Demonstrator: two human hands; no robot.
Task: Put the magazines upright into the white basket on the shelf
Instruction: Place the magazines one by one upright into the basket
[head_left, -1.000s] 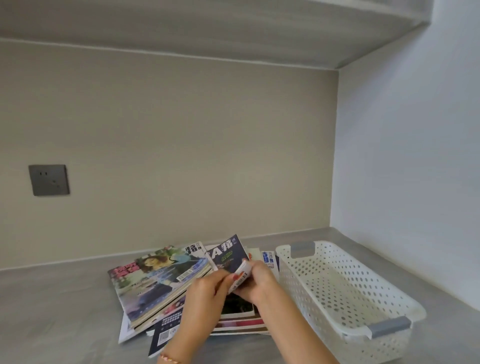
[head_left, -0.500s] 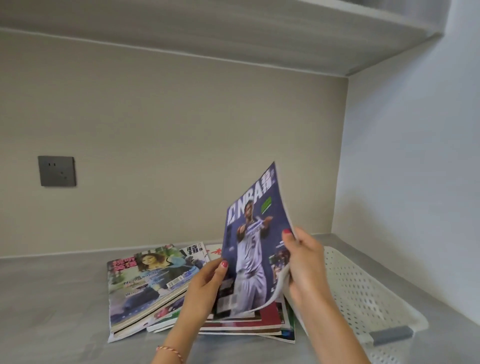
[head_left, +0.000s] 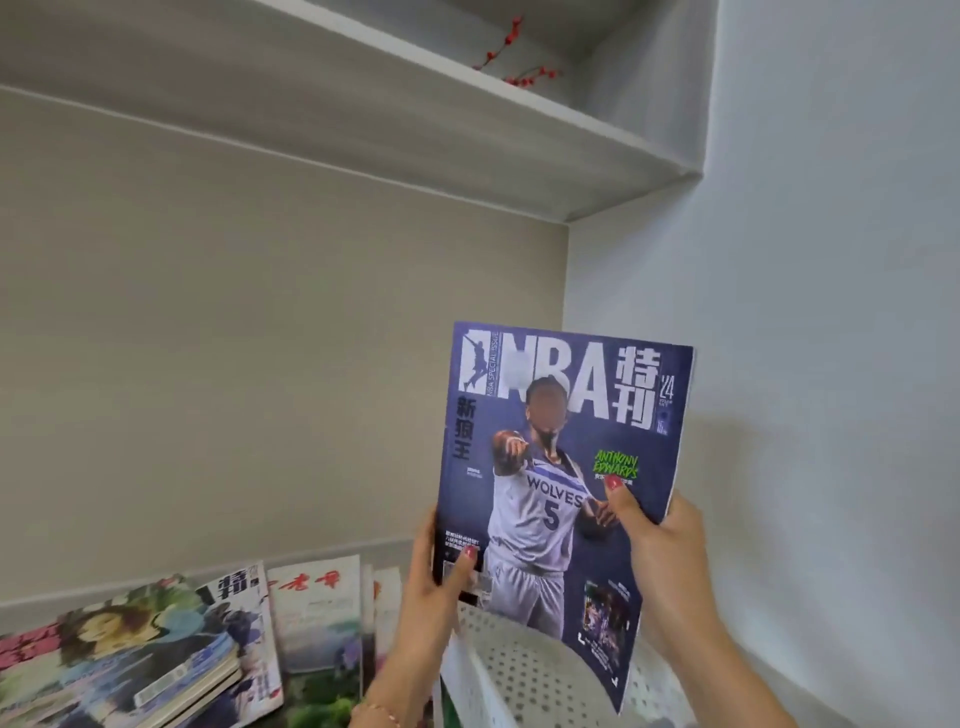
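I hold a blue NBA magazine upright above the white perforated basket, its cover facing me. My left hand grips its lower left edge and my right hand grips its lower right edge. The magazine's bottom corner hangs inside the basket's outline, and it hides most of the basket. A pile of other magazines lies flat on the shelf at the lower left.
The beige back wall and the white side wall meet in a corner behind the basket. An upper shelf runs overhead, with a sprig of red berries on it.
Both hands have lifted the NBA magazine off the pile, turned it upright and brought it right over the basket. The view has tilted upward.
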